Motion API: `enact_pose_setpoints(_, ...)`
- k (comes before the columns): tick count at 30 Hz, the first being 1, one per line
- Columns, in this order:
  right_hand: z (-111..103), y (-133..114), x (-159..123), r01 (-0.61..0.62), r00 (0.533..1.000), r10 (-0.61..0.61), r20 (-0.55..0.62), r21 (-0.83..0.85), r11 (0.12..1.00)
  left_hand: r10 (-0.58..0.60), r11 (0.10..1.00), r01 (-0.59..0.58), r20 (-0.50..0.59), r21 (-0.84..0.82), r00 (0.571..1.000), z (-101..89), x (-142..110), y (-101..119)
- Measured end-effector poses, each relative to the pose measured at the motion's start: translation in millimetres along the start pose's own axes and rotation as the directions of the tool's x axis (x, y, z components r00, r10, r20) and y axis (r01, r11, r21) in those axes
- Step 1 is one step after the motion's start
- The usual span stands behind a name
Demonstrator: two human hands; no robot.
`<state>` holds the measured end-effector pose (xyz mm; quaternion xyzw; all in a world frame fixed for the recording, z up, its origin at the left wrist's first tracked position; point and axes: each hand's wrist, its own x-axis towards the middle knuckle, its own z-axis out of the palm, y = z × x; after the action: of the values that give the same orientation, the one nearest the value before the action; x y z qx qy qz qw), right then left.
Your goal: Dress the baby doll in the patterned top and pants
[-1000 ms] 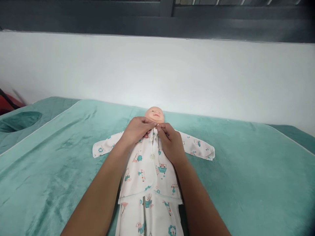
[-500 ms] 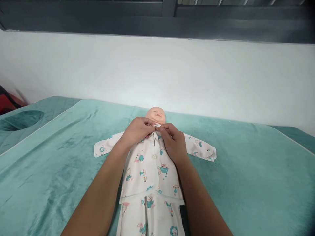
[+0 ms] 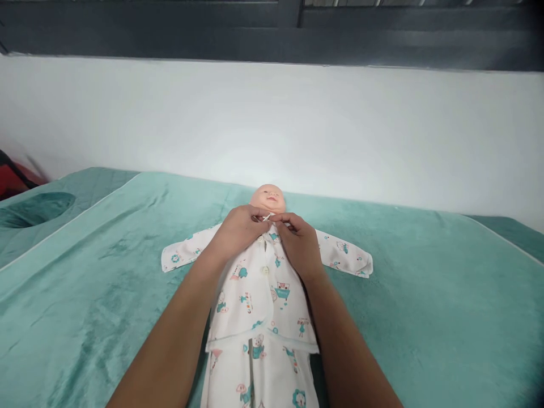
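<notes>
A baby doll (image 3: 268, 197) lies on its back, dressed in a white printed shirt (image 3: 255, 294) and matching trousers (image 3: 276, 377). The shirt's sleeves stretch out to both sides. At its neck, my left hand (image 3: 243, 228) pinches the collar edge from the left. Opposite it, my right hand (image 3: 297, 238) pinches the collar from the right, the fingertips of both hands almost meeting. A bit of white collar trim (image 3: 268, 216) shows between them. Lower on the front, a button (image 3: 265, 270) sits at the middle. My fingers partly cover the upper chest.
A green velvety cover (image 3: 437, 306) spreads under the doll. Behind it rises a white wall (image 3: 272, 124) below a dark frame (image 3: 148, 31). To the left is a hole in the green padding (image 3: 38, 209), with a red and black object (image 3: 15, 175) beyond.
Both hands stay at the collar with small finger shifts. My left fingers have straightened slightly towards the right hand, and the white trim between the fingertips looks narrower.
</notes>
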<state>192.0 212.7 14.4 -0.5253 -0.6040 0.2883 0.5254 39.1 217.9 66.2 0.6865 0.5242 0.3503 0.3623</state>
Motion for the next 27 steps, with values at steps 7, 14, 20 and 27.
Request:
enact_pose_setpoints(7,0.4,-1.5,-0.2,-0.019,1.0,0.019,0.007,0.033,0.999,-0.008,0.999,0.016,-0.163,0.049,0.987,10.7,0.5,-3.6)
enact_pose_setpoints(14,-0.4,-4.8,0.3,-0.041,0.999,0.04,0.023,0.062,0.997,-0.073,0.985,0.057,-0.095,-0.161,0.993,5.5,0.1,-12.4)
enact_pose_setpoints(20,-1.4,-8.3,1.2,-0.071,0.997,0.067,0.043,0.106,0.992,-0.142,0.939,0.109,-0.077,-0.327,0.987,5.6,1.3,-11.9)
enact_pose_setpoints(27,-1.8,-4.6,3.9,-0.079,0.994,0.066,0.088,0.149,0.986,-0.172,0.897,0.121,-0.082,-0.424,0.982,7.7,3.5,-16.6)
